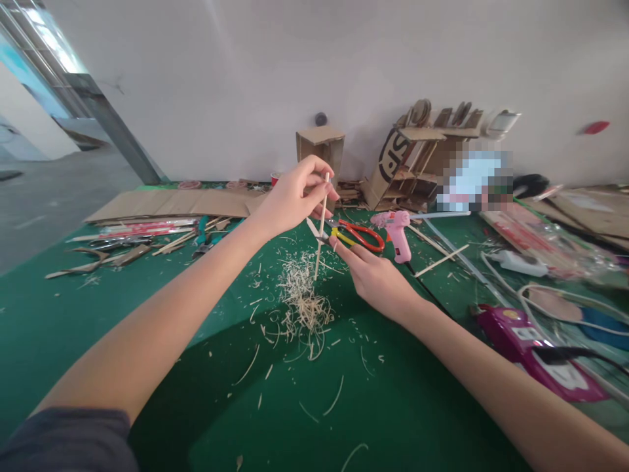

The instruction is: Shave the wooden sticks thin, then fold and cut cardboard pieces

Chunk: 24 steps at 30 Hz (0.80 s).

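Note:
My left hand [297, 196] is closed on the upper part of a thin wooden stick [317, 262], which stands nearly upright and tilts slightly. Closed around a knife, my right hand [381, 278] is lower and to the right. The pale knife blade [313, 229] crosses the stick below my left fingers; most of the handle is hidden by my hand. Under the stick's lower end lies a pile of curled wood shavings [307, 305] on the green table [275, 426]. Red-orange handled pliers or scissors [376, 244] lie just behind my right hand.
A pink glue gun [400, 239] sits to the right, with a magenta device [535, 354] and cables nearer me. Cardboard boxes [386, 167] stand along the wall. At left are a flat cardboard strip [171, 205], sticks and tools. A white power strip [521, 263] lies right.

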Motion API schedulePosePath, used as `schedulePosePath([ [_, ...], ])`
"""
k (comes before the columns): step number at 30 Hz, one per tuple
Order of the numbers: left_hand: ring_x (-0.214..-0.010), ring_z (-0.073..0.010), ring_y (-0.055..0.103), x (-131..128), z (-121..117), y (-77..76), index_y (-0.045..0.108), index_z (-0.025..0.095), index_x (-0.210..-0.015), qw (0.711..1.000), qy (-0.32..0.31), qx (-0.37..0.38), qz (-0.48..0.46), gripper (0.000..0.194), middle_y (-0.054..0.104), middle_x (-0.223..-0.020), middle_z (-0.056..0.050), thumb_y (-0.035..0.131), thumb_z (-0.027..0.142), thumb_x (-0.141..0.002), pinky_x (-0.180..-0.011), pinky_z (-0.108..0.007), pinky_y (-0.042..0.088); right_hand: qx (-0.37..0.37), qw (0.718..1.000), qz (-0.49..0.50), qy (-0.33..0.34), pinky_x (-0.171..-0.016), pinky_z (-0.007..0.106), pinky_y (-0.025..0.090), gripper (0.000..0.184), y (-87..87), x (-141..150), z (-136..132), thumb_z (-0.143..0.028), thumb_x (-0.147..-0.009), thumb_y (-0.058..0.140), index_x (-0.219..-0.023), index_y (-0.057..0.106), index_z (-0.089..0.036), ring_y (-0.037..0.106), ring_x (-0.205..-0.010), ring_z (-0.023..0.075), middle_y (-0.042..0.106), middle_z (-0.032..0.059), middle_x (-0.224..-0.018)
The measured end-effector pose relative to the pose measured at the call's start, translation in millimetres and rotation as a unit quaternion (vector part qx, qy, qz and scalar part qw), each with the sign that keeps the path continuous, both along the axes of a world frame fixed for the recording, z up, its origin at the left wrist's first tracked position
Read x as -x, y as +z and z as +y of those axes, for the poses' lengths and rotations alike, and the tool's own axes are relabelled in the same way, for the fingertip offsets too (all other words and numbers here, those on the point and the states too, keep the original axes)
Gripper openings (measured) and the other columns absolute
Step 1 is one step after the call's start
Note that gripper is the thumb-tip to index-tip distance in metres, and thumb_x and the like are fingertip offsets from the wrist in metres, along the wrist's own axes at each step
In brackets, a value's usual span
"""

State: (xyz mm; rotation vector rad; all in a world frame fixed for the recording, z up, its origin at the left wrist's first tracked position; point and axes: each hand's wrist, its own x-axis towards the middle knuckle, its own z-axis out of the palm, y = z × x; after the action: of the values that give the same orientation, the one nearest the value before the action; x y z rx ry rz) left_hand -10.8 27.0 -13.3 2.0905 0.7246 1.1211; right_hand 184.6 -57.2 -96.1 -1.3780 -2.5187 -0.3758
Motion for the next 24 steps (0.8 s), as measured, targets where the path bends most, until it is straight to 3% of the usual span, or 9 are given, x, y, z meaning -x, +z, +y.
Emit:
schedulePosePath([
  [4,-0.063,-0.0084,0.065,-0.5,1.3,-0.8,0.044,0.021,-0.108,1.000,0.003,0.009,-0.002,0.014,0.065,-0.090,-0.002,0.046,0.024,-0.094,-0.064,-0.025,0.057,0.048,0.997,-0.050,0.013,-0.047,0.026,0.029,0.072,-0.9,2.1,-2.0,-0.005,-0.080,0.031,-0.150,0.022,-0.021,0.051,-0.057,0.0113,0.060,0.0128,-0.112],
  [8,-0.062,-0.0078,0.065,-1.0,1.6,-1.4,0.044,0.021,-0.107,1.000,-0.004,0.014,-0.005,0.013,0.065,-0.089,-0.002,0.045,0.023,-0.094,-0.064,-0.024,0.057,0.030,0.998,-0.036,-0.037,-0.047,0.027,0.029,0.073,0.3,5.3,-1.3,-0.006,-0.081,0.029,-0.151,0.016,-0.019,0.051,-0.057,0.0127,0.058,0.0158,-0.116],
  [12,-0.063,-0.0075,0.065,-1.2,1.2,-1.1,0.044,0.021,-0.107,1.000,-0.001,0.017,-0.006,0.014,0.065,-0.089,-0.001,0.045,0.023,-0.094,-0.065,-0.023,0.056,0.060,0.996,-0.066,0.004,-0.047,0.028,0.029,0.075,1.1,7.5,-1.2,-0.004,-0.077,0.029,-0.150,0.020,-0.019,0.051,-0.056,0.0127,0.059,0.0142,-0.113],
  [17,-0.061,-0.0079,0.065,-1.4,0.4,-0.2,0.043,0.021,-0.108,1.000,-0.002,0.015,-0.001,0.014,0.064,-0.090,-0.002,0.043,0.023,-0.095,-0.063,-0.023,0.057,0.020,0.998,-0.032,-0.042,-0.047,0.027,0.028,0.072,2.5,7.9,-0.9,-0.006,-0.080,0.027,-0.150,0.019,-0.018,0.051,-0.058,0.0126,0.059,0.0153,-0.113],
  [21,-0.062,-0.0083,0.066,-1.2,-0.5,0.2,0.043,0.021,-0.108,1.000,0.004,0.011,0.002,0.013,0.064,-0.091,-0.002,0.042,0.024,-0.095,-0.061,-0.023,0.056,0.044,0.997,-0.062,0.004,-0.047,0.026,0.028,0.074,1.4,7.9,-1.9,-0.004,-0.077,0.030,-0.149,0.024,-0.018,0.049,-0.055,0.0105,0.061,0.0138,-0.109],
  [24,-0.063,-0.0084,0.066,-1.1,-0.8,0.2,0.043,0.022,-0.108,1.000,0.006,0.016,0.005,0.013,0.065,-0.092,-0.003,0.042,0.024,-0.095,-0.061,-0.022,0.056,0.014,0.999,-0.042,-0.020,-0.047,0.026,0.026,0.072,2.0,7.6,-1.8,-0.006,-0.079,0.030,-0.149,0.022,-0.019,0.050,-0.055,0.0113,0.060,0.0143,-0.109],
])
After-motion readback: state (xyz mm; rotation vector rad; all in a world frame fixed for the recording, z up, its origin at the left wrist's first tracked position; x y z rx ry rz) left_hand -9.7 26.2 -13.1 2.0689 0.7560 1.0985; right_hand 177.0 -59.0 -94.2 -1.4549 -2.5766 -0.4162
